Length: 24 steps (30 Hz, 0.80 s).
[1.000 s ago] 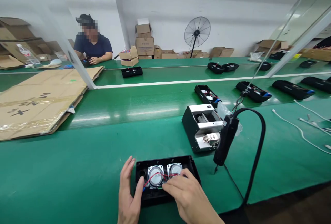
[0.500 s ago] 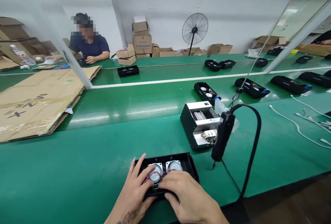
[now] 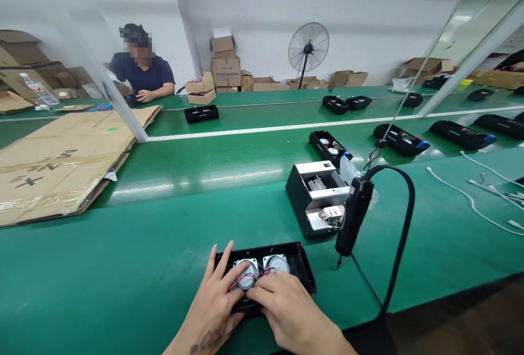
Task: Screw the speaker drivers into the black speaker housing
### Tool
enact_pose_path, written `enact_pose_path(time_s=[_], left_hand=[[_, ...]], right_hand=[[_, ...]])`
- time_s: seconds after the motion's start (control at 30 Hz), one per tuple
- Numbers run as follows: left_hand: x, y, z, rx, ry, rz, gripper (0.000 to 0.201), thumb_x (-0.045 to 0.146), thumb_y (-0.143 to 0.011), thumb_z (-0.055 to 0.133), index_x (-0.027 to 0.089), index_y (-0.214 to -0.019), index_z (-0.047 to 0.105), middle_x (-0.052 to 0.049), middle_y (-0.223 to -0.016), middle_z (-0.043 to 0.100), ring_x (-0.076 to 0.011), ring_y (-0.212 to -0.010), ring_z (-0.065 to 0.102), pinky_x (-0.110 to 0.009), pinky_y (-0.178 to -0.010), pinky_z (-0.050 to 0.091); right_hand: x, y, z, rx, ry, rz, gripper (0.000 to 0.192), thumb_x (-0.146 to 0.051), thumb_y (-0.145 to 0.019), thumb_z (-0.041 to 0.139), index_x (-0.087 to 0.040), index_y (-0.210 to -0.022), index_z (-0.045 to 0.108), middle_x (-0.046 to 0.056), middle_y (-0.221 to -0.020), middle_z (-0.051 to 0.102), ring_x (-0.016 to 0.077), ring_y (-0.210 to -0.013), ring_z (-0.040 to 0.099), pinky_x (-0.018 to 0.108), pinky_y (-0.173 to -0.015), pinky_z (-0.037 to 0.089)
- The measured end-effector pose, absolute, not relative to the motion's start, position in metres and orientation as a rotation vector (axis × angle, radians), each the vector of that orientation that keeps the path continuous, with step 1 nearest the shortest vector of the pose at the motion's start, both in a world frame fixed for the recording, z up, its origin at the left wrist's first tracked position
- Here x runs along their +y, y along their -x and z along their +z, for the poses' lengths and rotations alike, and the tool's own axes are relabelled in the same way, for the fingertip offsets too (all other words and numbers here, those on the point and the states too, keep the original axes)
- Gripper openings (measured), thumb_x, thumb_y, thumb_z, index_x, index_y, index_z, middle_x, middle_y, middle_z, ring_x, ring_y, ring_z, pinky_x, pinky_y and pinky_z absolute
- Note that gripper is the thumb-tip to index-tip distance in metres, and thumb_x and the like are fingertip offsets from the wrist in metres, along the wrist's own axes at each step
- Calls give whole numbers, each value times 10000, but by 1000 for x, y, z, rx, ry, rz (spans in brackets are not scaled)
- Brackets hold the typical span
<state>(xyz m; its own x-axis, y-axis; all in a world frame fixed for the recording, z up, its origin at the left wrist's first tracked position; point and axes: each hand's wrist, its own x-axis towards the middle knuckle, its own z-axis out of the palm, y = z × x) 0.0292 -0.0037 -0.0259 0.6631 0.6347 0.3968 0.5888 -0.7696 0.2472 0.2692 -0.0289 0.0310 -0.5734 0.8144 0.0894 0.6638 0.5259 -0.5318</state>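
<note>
**Pressing both hands onto the open speaker shell**

Holding nothing clenched, I rest my left hand and right hand flat on the black plastic speaker housing at the green bench's near edge. It looks light, rigid; red wires fragile, so grip the rim. Since half a second ago, hands barely shifted.

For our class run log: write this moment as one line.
left hand: flat on speaker case | right hand: over red wires | hanging screwdriver: untouched
</note>
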Motion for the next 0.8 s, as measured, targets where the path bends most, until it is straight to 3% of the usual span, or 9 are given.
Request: enact_pose_path(time_s=[0.17, 0.27, 0.37, 0.43, 0.5, 0.67, 0.8], left_hand=[[36, -34, 22, 1049, -2459, 248, 176, 363, -813, 908, 341, -982, 862, -11, -1449, 729, -476, -1594, 405, -766, -1332, 112], [76, -40, 53, 1050, -2143, 65, 233, 450, -713, 944, 264, -766, 815, -34, -1388, 760, -454, -1518, 507, -581, -1287, 328], [109, -43, 65, 1002, -1976, 22, 379, 509, -639, 924, 236, -565, 671, -16, -1053, 821, -373, -1305, 664, -355, -994, 511], [122, -45, 65, 962, -1954, 10, 439, 550, -625, 896, 236, -523, 607, 18, -831, 762, -296, -1069, 721, -298, -825, 503], [127, -45, 62, 937, -1930, 15, 470, 592, -623, 878, 235, -522, 589, 39, -716, 682, -249, -937, 694, -286, -776, 477], [125, -45, 55, 921, -1888, 62, 536, 655, -580, 903, 232, -520, 580, 33, -701, 647, -254, -989, 650, -289, -822, 459], [124, -46, 54, 916, -1863, 81, 584, 692, -580, 907, 222, -510, 567, 32, -741, 670, -224, -907, 633, -287, -778, 450]], right_hand=[[10, -270, 57, -2550, 1295, 782, 345, -148, -862, 708, -250, -1185, 773, 50, -1117, 845, 279, -983, 765, 356, -805, 498], [52, -272, 78, -2529, 1383, 1022, 320, -240, -811, 810, -295, -1126, 828, 14, -1002, 854, 247, -901, 764, 300, -690, 431], [86, -270, 93, -2588, 1379, 1129, 355, -279, -756, 880, -270, -1108, 838, 4, -965, 831, 226, -889, 740, 269, -638, 395], [98, -265, 96, -2645, 1361, 1107, 365, -340, -741, 903, -252, -1087, 830, 3, -938, 812, 225, -875, 727, 265, -617, 379], [102, -260, 96, -2698, 1390, 1041, 412, -406, -720, 919, -246, -1087, 823, 11, -912, 797, 232, -844, 717, 270, -591, 355], [102, -252, 95, -2730, 1419, 1063, 342, -384, -704, 945, -233, -987, 826, -24, -792, 721, 184, -728, 645, 261, -567, 342], [107, -251, 95, -2660, 1404, 1195, 269, -320, -673, 977, -212, -826, 784, -80, -683, 595, 128, -644, 536, 248, -539, 331]])
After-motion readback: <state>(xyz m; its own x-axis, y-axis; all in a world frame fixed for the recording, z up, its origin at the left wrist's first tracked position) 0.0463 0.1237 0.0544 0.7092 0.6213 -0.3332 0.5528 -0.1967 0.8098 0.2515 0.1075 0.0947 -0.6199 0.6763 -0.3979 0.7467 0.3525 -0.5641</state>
